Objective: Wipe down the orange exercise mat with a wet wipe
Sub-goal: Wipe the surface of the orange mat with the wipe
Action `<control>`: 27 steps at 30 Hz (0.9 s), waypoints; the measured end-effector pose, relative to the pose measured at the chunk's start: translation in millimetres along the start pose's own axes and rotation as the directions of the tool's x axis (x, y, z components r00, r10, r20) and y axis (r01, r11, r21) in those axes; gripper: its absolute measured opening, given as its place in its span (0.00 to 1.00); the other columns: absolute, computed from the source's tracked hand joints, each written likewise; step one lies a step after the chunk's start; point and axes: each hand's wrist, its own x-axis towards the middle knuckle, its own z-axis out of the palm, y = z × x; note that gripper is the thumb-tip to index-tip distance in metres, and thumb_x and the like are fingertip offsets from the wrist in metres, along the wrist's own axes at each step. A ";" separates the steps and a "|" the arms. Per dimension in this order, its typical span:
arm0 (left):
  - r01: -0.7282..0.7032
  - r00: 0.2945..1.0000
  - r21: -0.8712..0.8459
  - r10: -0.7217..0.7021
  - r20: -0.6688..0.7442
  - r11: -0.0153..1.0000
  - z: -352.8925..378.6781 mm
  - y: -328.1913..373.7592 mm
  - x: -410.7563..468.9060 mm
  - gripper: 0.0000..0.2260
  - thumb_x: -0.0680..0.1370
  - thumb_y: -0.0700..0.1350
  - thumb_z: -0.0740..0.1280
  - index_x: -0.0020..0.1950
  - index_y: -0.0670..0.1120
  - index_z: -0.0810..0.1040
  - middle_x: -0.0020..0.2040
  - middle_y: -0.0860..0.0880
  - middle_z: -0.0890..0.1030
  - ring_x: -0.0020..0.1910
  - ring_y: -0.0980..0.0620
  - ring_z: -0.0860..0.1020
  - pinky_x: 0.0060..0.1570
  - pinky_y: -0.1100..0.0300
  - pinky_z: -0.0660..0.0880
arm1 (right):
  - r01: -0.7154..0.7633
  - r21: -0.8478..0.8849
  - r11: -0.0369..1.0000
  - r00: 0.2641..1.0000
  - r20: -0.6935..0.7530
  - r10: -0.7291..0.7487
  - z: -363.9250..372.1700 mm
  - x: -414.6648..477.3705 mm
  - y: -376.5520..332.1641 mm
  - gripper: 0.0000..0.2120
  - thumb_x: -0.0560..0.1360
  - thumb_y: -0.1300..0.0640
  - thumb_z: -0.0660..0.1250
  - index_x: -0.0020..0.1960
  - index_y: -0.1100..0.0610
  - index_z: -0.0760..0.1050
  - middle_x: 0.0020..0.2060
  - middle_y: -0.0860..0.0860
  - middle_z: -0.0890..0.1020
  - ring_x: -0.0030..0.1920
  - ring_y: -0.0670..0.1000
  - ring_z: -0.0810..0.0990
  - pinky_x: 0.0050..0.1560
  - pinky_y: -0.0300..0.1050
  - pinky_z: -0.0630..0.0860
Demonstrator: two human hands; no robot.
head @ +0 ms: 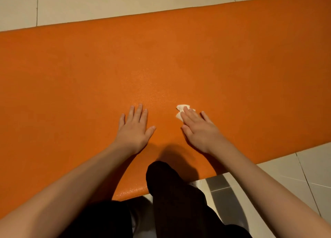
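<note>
orange mat (179, 62) lies flat on pale tiled floor (89, 6), running across the view. left hand (135, 130) rests palm-down on mat, fingers straight and spread, holding nothing. right hand (198, 128) presses crumpled white wet wipe (180, 110) under straight fingers. knee in dark trousers (166, 180) on near mat edge

orange mat (161, 67), white wipe (181, 110), beige floor tiles (107, 2), black trousers (175, 202).

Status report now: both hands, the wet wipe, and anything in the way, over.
Left hand flat on orange mat, holding nothing. Right hand flat, pressing wet wipe onto mat. Person's dark-clad knee at near edge, clear of the wipe.
</note>
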 end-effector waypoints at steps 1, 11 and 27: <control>0.001 1.000 0.005 -0.001 0.004 1.000 -0.9 0.3 0.5 0.31 0.83 0.61 0.45 0.80 0.47 0.40 0.80 0.48 0.36 0.78 0.48 0.35 0.76 0.46 0.38 | -0.049 -0.018 0.999 0.999 -0.006 0.049 -2.0 10.6 4.0 0.26 0.85 0.48 0.43 0.80 0.53 0.42 0.79 0.48 0.40 0.78 0.45 0.39 0.76 0.47 0.34; -0.005 1.000 0.006 0.005 -0.010 1.000 1.6 2.1 -6.9 0.30 0.83 0.60 0.45 0.80 0.47 0.41 0.80 0.49 0.38 0.78 0.48 0.36 0.76 0.46 0.40 | 0.042 0.044 0.998 0.999 -0.025 -0.041 15.0 -52.3 9.4 0.30 0.80 0.40 0.37 0.80 0.49 0.42 0.78 0.43 0.41 0.77 0.41 0.38 0.73 0.42 0.30; 0.022 1.000 -0.054 -0.023 -0.008 0.998 -1.8 6.5 -11.6 0.30 0.84 0.59 0.48 0.81 0.47 0.44 0.81 0.49 0.41 0.79 0.49 0.39 0.76 0.45 0.39 | 0.117 0.108 0.987 0.992 -0.063 -0.111 20.5 -49.8 -5.3 0.27 0.83 0.45 0.41 0.80 0.51 0.47 0.79 0.44 0.45 0.76 0.40 0.38 0.72 0.39 0.30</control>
